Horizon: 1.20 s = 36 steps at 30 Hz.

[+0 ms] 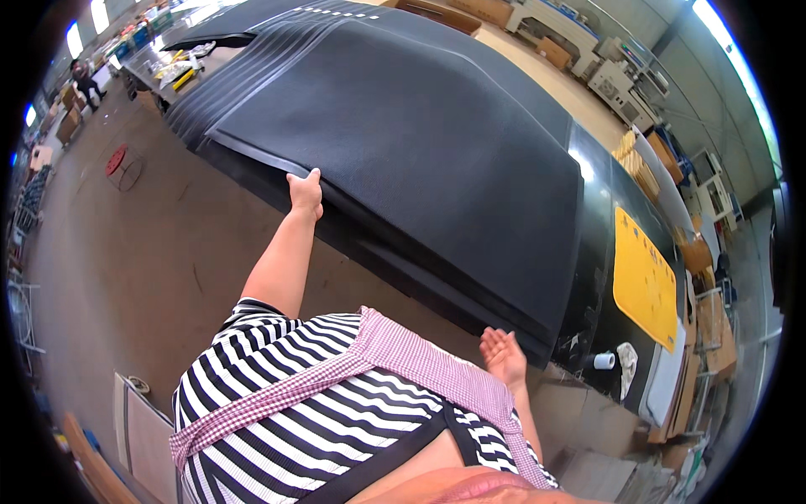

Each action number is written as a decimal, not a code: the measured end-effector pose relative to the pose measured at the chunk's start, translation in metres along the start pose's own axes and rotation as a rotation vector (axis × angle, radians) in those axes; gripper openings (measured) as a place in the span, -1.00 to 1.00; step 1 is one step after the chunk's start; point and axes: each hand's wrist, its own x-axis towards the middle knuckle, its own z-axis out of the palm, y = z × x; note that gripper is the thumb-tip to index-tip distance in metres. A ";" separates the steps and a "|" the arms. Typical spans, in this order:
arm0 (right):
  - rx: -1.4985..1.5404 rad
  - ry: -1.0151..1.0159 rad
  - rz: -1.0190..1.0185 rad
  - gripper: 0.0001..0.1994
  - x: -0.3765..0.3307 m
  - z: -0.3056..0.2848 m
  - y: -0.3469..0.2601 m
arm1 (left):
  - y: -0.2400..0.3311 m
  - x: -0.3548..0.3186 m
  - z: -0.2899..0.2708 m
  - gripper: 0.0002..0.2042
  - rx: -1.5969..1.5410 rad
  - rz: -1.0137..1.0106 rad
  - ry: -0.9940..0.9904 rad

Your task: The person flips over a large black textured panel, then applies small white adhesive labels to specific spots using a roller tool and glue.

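Note:
A large stack of black textured sheets (420,143) covers the long table in front of me. Its top sheet has a ridged far-left end. My left hand (306,195) is closed at the near edge of the top sheet, toward its left, and grips the rim there; part of its fingers is hidden. My right hand (503,356) is beside the stack's near right corner, palm turned up and fingers stretched out, holding nothing. To the right on the dark tabletop (600,319) lie a yellow board (643,277) with several small holes, a white roll (604,361) and a crumpled white cloth (627,366).
A red round-topped stool (117,160) stands on the floor at the left. Another table (168,71) with tools is at the far left, and a person (86,82) stands beyond it. Cardboard (714,332) leans at the right; machines (621,88) line the far right.

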 end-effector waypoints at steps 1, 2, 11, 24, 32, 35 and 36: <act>0.057 0.075 -0.046 -0.58 0.005 0.005 -0.006 | 0.001 0.000 0.003 -0.12 0.040 0.038 0.008; 0.084 0.163 -0.011 -0.52 0.011 0.009 -0.012 | -0.002 0.009 0.000 -0.19 -0.023 0.031 -0.029; 0.368 0.415 0.033 -0.23 0.045 0.042 -0.038 | 0.030 0.013 0.009 -0.61 -0.324 -0.045 -0.210; 0.032 0.299 -0.433 -0.63 0.060 0.031 -0.091 | 0.024 0.064 -0.052 -0.53 -0.213 -0.177 -0.038; -0.447 0.351 -0.905 -0.61 0.020 0.045 -0.135 | 0.008 0.097 -0.079 -0.56 0.322 0.211 0.223; -0.341 0.469 -0.666 -0.61 -0.021 -0.013 -0.099 | 0.011 0.028 -0.073 -0.57 0.314 0.071 0.136; -0.388 0.649 -0.609 -0.63 -0.025 -0.016 -0.080 | -0.009 0.036 -0.083 -0.52 0.385 0.152 0.166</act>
